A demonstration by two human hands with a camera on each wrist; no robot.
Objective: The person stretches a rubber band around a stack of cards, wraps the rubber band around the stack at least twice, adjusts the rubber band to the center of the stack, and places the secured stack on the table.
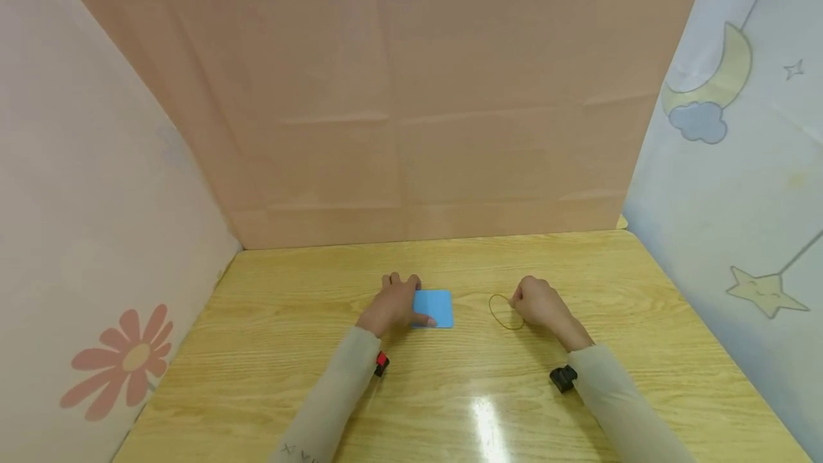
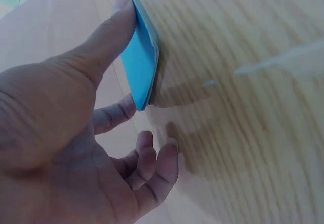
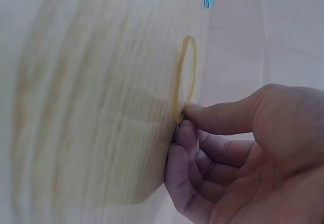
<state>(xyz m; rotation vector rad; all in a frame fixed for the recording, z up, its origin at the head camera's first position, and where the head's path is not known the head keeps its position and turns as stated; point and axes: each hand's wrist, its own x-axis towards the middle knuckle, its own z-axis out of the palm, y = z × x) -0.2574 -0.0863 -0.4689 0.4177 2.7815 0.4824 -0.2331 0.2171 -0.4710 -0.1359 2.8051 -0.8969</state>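
Observation:
A thin stack of blue cards lies near the middle of the wooden table. My left hand holds it by its left side, the thumb over the near edge and a finger at the far one; the other fingers are bent away from it. Layered edges of the stack show in the left wrist view. To the right, my right hand pinches a yellowish rubber band between thumb and forefinger. The band forms a loose loop pointing towards the cards, apart from them, at the tabletop.
The wooden table meets an upright brown sheet at the back. Pale patterned walls stand at both sides. A black wrist device sits at the right sleeve, another with red at the left.

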